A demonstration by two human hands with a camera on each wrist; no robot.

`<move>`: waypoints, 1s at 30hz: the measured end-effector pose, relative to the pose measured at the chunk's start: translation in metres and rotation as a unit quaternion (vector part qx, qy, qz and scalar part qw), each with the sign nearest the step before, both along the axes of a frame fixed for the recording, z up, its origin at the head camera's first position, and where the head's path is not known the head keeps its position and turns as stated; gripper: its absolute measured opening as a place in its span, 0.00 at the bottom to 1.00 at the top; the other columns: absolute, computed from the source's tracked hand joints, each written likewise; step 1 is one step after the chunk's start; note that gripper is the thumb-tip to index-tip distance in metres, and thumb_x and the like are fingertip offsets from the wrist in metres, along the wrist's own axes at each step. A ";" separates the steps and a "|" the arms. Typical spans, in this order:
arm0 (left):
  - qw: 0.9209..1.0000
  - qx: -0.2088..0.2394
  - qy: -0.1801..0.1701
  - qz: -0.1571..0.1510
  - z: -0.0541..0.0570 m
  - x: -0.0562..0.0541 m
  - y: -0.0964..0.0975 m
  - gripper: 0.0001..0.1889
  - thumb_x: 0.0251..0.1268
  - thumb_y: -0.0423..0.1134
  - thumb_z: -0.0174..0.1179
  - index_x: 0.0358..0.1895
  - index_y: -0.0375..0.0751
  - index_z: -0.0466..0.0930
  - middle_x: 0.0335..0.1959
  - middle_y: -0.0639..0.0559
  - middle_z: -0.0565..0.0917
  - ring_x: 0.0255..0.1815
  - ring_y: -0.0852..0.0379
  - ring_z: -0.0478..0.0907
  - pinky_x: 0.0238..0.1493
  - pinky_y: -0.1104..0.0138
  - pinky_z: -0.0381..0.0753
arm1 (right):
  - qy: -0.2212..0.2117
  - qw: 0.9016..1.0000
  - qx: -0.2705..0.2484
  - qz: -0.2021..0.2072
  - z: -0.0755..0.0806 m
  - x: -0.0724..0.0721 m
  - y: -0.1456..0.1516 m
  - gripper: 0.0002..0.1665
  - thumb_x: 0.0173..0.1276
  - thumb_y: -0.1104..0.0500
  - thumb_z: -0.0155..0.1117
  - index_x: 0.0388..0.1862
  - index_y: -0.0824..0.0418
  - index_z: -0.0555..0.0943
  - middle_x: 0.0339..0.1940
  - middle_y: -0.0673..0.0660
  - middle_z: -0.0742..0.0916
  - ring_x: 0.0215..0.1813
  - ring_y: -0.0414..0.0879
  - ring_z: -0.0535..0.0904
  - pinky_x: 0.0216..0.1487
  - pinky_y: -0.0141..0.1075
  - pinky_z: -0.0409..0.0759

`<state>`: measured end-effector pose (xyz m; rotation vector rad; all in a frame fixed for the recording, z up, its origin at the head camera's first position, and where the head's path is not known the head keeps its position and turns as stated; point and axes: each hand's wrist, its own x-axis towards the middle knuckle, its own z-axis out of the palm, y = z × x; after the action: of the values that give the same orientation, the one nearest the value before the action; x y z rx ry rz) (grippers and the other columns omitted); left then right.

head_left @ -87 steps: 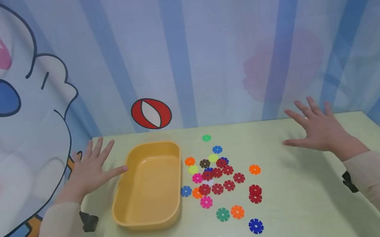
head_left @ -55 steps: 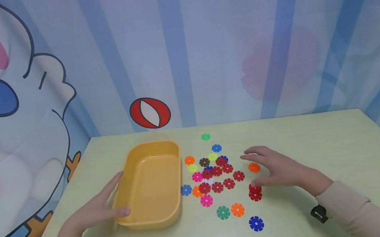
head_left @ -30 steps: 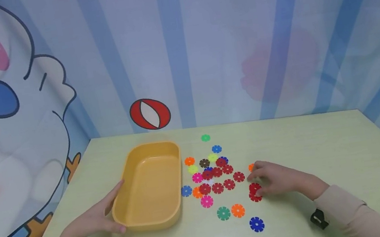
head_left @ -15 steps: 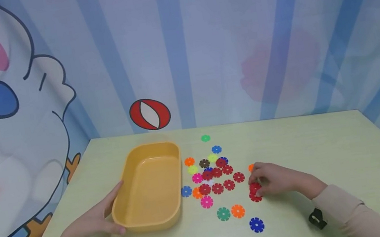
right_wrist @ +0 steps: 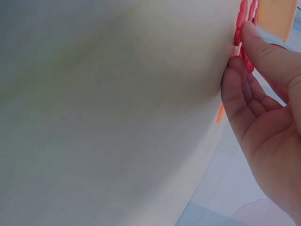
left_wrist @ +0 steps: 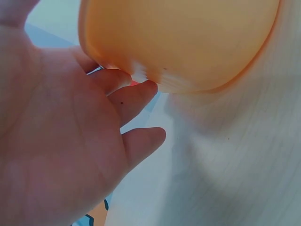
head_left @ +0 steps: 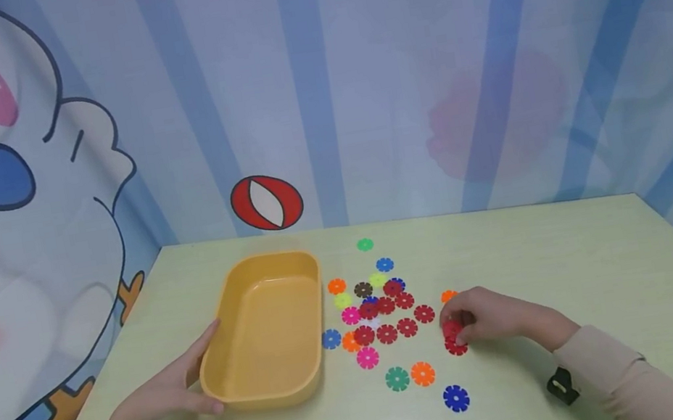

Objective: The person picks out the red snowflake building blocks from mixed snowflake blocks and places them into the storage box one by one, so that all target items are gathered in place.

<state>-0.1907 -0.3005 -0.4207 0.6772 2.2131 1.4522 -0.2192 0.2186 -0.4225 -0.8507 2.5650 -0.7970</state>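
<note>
The yellow plastic tray (head_left: 264,339) lies on the left of the table. My left hand (head_left: 162,403) rests against its near left corner, thumb along the near end and fingers on the left side. In the left wrist view, the relaxed fingers (left_wrist: 136,101) touch the tray's outer wall. My right hand (head_left: 492,314) pinches a red snowflake building disc (head_left: 452,330) between thumb and fingers, low over the table. Another red disc (head_left: 456,346) lies just below it. In the right wrist view, the thumb presses on the red discs (right_wrist: 241,23), partly hidden by the fingers.
Loose snowflake discs in several colours lie right of the tray, including a red disc (head_left: 424,313), a pink disc (head_left: 368,358), a green disc (head_left: 397,379) and a dark blue disc (head_left: 456,398). An orange disc (head_left: 449,296) sits behind my right hand. A printed curtain (head_left: 370,87) hangs behind the table.
Both hands have come inward from spread-out positions. The left settled at the tray's corner. The right lowered onto the red pair and now pinches the upper disc, which tilts up slightly.
</note>
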 end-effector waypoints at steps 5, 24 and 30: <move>1.000 0.000 -0.003 -0.004 0.000 0.000 0.000 0.60 0.51 0.35 0.72 0.78 0.46 0.31 0.78 0.37 0.33 0.75 0.32 0.33 0.69 0.69 0.56 | -0.006 1.000 0.004 -0.007 0.000 -0.002 0.002 0.12 0.60 0.66 0.69 0.43 0.56 0.83 0.31 0.44 0.82 0.34 0.40 0.74 0.35 0.29 0.79; 1.000 0.012 -0.008 -0.006 0.001 0.002 -0.002 0.60 0.52 0.34 0.71 0.78 0.45 0.32 0.78 0.36 0.33 0.75 0.32 0.33 0.59 0.85 0.55 | -0.039 0.998 -0.042 -0.017 0.042 -0.012 -0.030 0.18 0.68 0.68 0.59 0.57 0.67 0.79 0.33 0.54 0.85 0.32 0.43 0.78 0.38 0.36 0.81; 1.000 0.010 0.005 -0.010 -0.002 -0.001 -0.001 0.59 0.52 0.34 0.71 0.78 0.47 0.32 0.78 0.38 0.34 0.75 0.32 0.33 0.60 0.85 0.54 | -0.019 0.998 -0.051 0.008 0.052 -0.014 -0.058 0.19 0.69 0.66 0.59 0.58 0.65 0.79 0.41 0.54 0.85 0.36 0.45 0.78 0.39 0.34 0.81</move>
<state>-0.1914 -0.3019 -0.4226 0.7137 2.1960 1.4662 -0.2335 0.1603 -0.3705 -0.8757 2.5002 -0.9383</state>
